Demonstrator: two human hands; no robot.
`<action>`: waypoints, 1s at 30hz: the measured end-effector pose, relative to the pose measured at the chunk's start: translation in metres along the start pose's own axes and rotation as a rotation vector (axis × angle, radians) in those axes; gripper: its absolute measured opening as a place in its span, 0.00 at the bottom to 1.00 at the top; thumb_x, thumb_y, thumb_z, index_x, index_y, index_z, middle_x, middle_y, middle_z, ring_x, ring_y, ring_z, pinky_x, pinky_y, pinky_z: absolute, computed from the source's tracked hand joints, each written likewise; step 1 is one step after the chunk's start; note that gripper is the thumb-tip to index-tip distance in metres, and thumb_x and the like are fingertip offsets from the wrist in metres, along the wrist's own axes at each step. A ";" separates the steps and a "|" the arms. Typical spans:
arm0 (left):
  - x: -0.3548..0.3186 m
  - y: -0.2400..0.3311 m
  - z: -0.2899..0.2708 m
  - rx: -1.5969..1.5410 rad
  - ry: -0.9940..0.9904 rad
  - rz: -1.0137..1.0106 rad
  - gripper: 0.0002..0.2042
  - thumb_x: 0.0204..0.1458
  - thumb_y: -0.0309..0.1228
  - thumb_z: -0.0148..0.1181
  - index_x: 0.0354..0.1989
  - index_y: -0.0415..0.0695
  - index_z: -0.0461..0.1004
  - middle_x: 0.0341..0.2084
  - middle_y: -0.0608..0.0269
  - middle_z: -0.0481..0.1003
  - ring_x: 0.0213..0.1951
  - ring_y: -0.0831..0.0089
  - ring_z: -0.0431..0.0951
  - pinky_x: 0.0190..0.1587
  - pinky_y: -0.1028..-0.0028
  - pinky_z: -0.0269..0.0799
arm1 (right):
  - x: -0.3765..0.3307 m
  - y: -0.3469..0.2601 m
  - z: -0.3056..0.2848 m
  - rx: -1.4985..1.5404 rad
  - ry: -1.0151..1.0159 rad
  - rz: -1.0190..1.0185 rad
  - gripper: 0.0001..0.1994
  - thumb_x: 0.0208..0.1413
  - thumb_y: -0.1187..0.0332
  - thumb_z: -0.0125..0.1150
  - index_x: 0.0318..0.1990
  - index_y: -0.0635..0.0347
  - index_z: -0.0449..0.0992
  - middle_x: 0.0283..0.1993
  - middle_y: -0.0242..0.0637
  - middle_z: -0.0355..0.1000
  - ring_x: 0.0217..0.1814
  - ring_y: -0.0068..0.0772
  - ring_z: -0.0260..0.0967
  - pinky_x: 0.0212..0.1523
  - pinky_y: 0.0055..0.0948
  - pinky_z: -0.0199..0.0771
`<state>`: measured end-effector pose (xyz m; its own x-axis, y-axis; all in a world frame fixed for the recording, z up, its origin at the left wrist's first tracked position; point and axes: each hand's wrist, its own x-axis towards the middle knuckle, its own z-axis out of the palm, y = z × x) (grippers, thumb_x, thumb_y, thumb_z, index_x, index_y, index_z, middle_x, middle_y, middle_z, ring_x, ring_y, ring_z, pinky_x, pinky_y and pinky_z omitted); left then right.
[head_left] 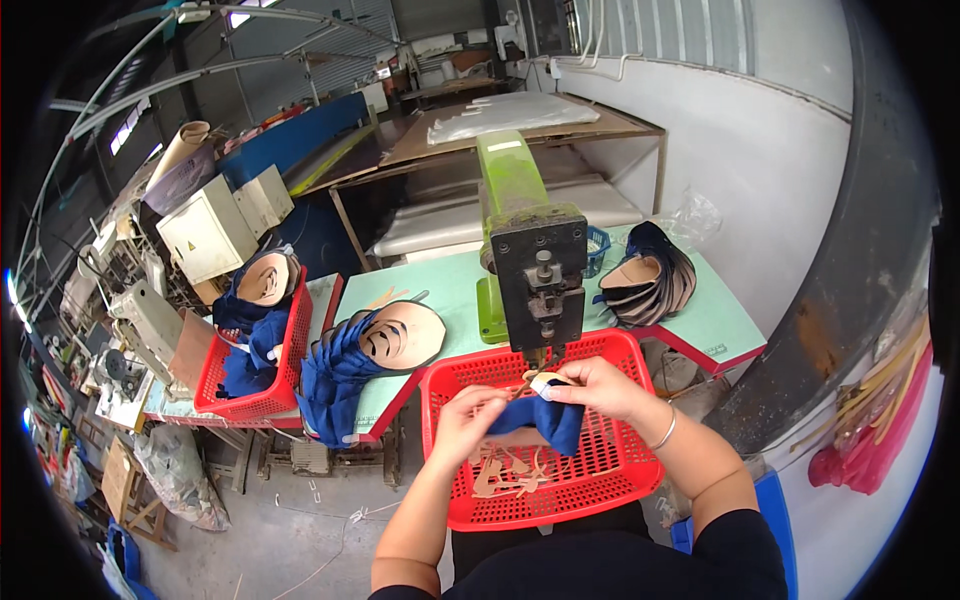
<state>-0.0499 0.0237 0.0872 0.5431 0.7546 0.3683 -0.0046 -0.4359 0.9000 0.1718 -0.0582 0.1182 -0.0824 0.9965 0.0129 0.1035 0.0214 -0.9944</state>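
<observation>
Both my hands hold a blue fabric shoe upper with a tan lining [562, 425] just below the black head [540, 265] of a green machine [515, 170]. My left hand [468, 420] pinches its left edge between thumb and fingers. My right hand [603, 388] grips the upper's right side, with something white near the fingertips. The piece's top edge is close to the machine's lower tip; whether they touch cannot be made out. Under my hands sits a red plastic basket [545, 510] with tan offcut strips [510, 472] in it.
On the pale green table [455, 285], nested blue uppers [345, 375] lie left of the machine and a dark stack [650, 280] lies right. Another red basket [262, 403] holds blue pieces. A small blue basket [597, 250] stands behind the machine head. A dark pillar [835, 300] rises at right.
</observation>
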 end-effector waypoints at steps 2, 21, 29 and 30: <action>0.011 0.015 0.016 0.093 -0.106 0.076 0.07 0.50 0.29 0.58 0.34 0.39 0.76 0.32 0.62 0.74 0.38 0.76 0.72 0.43 0.76 0.66 | 0.004 -0.004 -0.011 -0.110 -0.109 0.031 0.12 0.51 0.61 0.60 0.35 0.62 0.75 0.28 0.25 0.70 0.28 0.14 0.62 0.28 0.19 0.64; 0.016 0.008 0.082 -0.442 0.334 -0.105 0.07 0.47 0.23 0.61 0.18 0.40 0.73 0.17 0.71 0.70 0.20 0.86 0.63 0.26 0.83 0.59 | 0.009 -0.043 -0.056 -0.260 -0.160 0.051 0.18 0.43 0.60 0.67 0.36 0.67 0.76 0.31 0.30 0.73 0.33 0.17 0.64 0.36 0.20 0.66; 0.013 0.006 0.077 -0.465 0.357 -0.114 0.09 0.46 0.25 0.62 0.16 0.40 0.73 0.19 0.71 0.68 0.24 0.86 0.65 0.30 0.83 0.62 | 0.015 -0.044 -0.051 -0.226 -0.170 0.046 0.17 0.43 0.62 0.67 0.36 0.66 0.77 0.29 0.28 0.72 0.31 0.16 0.63 0.34 0.19 0.65; 0.013 0.006 0.075 -0.422 0.353 -0.098 0.09 0.45 0.25 0.63 0.16 0.40 0.73 0.18 0.71 0.68 0.24 0.85 0.65 0.30 0.82 0.62 | 0.018 -0.038 -0.052 -0.242 -0.170 0.039 0.17 0.43 0.62 0.67 0.36 0.66 0.77 0.29 0.28 0.72 0.30 0.16 0.63 0.33 0.19 0.64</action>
<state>0.0200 -0.0058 0.0803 0.2440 0.9318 0.2688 -0.3432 -0.1763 0.9226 0.2182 -0.0372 0.1616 -0.2362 0.9697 -0.0633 0.3413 0.0218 -0.9397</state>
